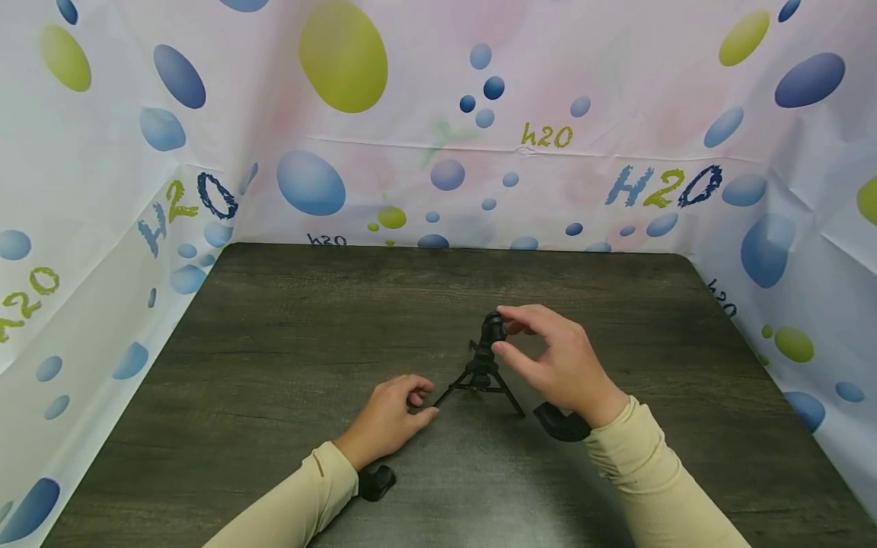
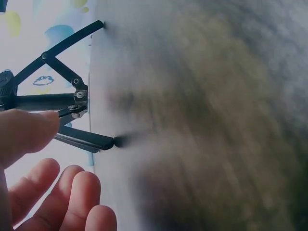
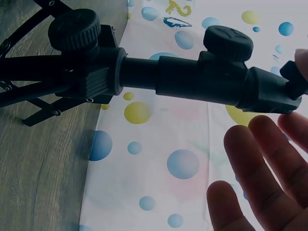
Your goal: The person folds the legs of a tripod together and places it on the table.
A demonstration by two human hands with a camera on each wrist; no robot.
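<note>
A small black tripod (image 1: 483,367) stands upright on its spread legs on the table. My right hand (image 1: 565,367) pinches its head between thumb and fingertips. In the right wrist view the centre column of the tripod (image 3: 187,77) shows two ribbed knobs, and the thumb is partly cut off by the frame edge. Low at the left side of the tripod is my left hand (image 1: 387,417), its fingers loosely bent. In the left wrist view the left thumb (image 2: 33,132) overlaps the tripod legs (image 2: 86,137); whether it touches them I cannot tell. The left fingers hold nothing.
The dark wood-grain table (image 1: 308,320) extends around the tripod. Behind it and at both sides hangs a white curtain (image 1: 411,137) with blue and green dots. Black wrist devices sit under the left cuff (image 1: 375,482) and right cuff (image 1: 563,423).
</note>
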